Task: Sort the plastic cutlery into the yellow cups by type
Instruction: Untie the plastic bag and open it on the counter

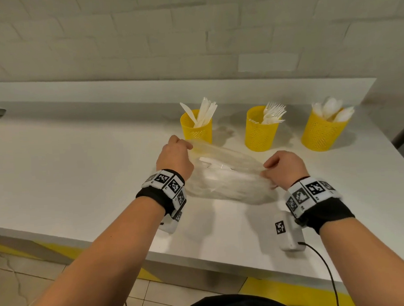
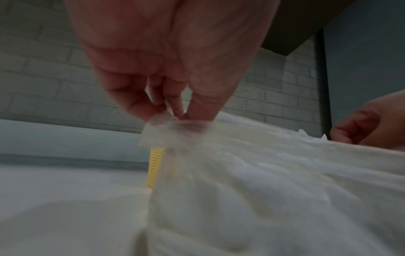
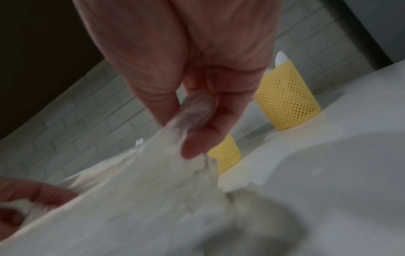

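Pinching clear plastic bag (image 1: pixel 225 172) edges, left hand (image 1: pixel 174 157) and right hand (image 1: pixel 284 167) fingers clamped.

Counter (image 1: pixel 85 162): white, set against the wall.
Wall (image 1: pixel 145 35): pale painted brick.
Floor (image 1: pixel 24 283): light tiles, yellow stripe seen beneath the counter edge.
Cable (image 1: pixel 326 267): black, hung past the counter edge.

Canteen-style serving spot: white counter (image 1: pixel 82 181), white brick wall (image 1: pixel 145 39), cutlery-filled yellow cups (image 1: pixel 260 131).

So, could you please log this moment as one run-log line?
hands: left and right pinch clear bag | bag: stretched over counter | cups: knives, forks, spoons sorted
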A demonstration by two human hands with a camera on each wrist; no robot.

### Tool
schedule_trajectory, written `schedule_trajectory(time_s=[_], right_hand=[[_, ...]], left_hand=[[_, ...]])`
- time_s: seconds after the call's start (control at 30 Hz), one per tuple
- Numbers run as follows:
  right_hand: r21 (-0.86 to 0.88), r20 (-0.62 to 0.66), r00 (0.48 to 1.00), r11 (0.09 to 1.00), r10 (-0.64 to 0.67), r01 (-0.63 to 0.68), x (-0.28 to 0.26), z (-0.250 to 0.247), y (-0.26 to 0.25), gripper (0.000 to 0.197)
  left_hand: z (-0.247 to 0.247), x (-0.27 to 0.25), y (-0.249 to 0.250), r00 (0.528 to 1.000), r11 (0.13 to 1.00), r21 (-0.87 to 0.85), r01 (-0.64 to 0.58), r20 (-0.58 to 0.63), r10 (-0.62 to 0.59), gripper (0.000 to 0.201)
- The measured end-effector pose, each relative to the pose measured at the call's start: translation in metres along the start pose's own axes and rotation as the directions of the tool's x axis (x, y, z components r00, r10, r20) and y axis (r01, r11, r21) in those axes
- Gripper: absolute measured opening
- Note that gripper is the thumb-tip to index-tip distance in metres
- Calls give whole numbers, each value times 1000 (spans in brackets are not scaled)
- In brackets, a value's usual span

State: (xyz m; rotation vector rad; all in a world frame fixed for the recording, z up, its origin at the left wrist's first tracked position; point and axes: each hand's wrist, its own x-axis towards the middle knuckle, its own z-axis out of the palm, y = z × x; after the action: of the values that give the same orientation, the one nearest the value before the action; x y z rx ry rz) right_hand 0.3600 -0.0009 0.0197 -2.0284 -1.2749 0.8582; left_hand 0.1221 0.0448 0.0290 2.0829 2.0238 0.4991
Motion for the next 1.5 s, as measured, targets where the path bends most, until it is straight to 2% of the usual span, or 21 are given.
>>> schedule_trajectory(time_s=[0.07, 0.2, 0.27, 0.33, 0.37, 0.4, 0.47, 0.5, 0.53, 0.6, 0.67, 0.73, 0.8, 0.87, 1.0, 1.1, 1.2, 1.27, 1.37, 1.5], right_hand=[[52, -59, 998, 998, -24, 27, 3, -10, 0, 24], [72, -97, 995, 997, -20, 27, 6, -29, 5, 26], [-34, -58, 998, 999, -28, 26, 4, -28, 7, 36], [-299, -69, 994, 952, -83, 59, -3, -21, 5, 39], [-418, -106, 981, 902, -163, 105, -9, -16, 1, 34], [-461, -120, 953, 866, -278, 194, -13, -11, -3, 28], [-386, -24, 891, 826, -454, 411, -16, 2, -9, 24], [-335, 60, 880, 821, -471, 462, -17, 8, -10, 26], [-330, 135, 889, 827, -437, 456, -17, 12, -9, 28], [-420, 192, 918, 816, -348, 398, -15, 14, -5, 31], [-491, 228, 930, 791, -287, 365, -13, 10, 1, 51], [-471, 287, 931, 813, -224, 341, -11, 5, 4, 79], [-461, 323, 928, 826, -184, 324, -7, 5, 7, 94], [-512, 338, 928, 798, -155, 319, -7, 10, 7, 90], [-559, 287, 935, 756, -210, 341, -13, 20, -8, 53], [-606, 353, 922, 712, -157, 354, -16, 35, -20, 65], [-570, 385, 899, 713, -208, 409, -13, 51, -30, 62], [-549, 408, 882, 708, -237, 444, -10, 61, -34, 67], [-587, 403, 886, 679, -228, 441, -4, 70, -38, 76], [-605, 393, 892, 668, -222, 433, 3, 71, -38, 76]], left_hand=[[-4, 0, 0, 1000, 999, -48, -22, 1, 22, 48], [-12, -2, -4, 998, 995, -79, -59, -14, 58, 40], [-13, -5, -7, 999, 996, -81, -29, 16, 30, 41], [-10, -11, -5, 999, 998, -63, -25, 38, 27, 37], [-7, -13, -2, 999, 999, -43, -33, 37, 34, 32], [-5, -14, 0, 998, 998, -38, -41, 35, 42, 27], [0, -14, 4, 996, 997, -62, -44, 79, 48, 37], [2, -14, 6, 991, 996, -83, -39, 122, 49, 48], [3, -15, 7, 986, 994, -106, -38, 159, 55, 58], [4, -15, 6, 976, 985, -164, -48, 200, 81, 73], [2, -16, 1, 966, 975, -219, -45, 240, 98, 84], [0, -15, -6, 949, 966, -259, -17, 301, 97, 94], [2, -15, -12, 926, 965, -260, 3, 365, 96, 104], [7, -18, -15, 903, 973, -229, 1, 418, 97, 112], [12, -19, -17, 894, 975, -220, 0, 436, 98, 115], [11, -18, -17, 896, 967, -256, 10, 432, 105, 112], [12, -18, -14, 901, 959, -284, -10, 413, 131, 106], [14, -18, -12, 900, 953, -303, -28, 407, 156, 103], [15, -16, -10, 898, 950, -307, -64, 398, 189, 100], [12, -12, -14, 908, 967, -242, -78, 383, 169, 94]])
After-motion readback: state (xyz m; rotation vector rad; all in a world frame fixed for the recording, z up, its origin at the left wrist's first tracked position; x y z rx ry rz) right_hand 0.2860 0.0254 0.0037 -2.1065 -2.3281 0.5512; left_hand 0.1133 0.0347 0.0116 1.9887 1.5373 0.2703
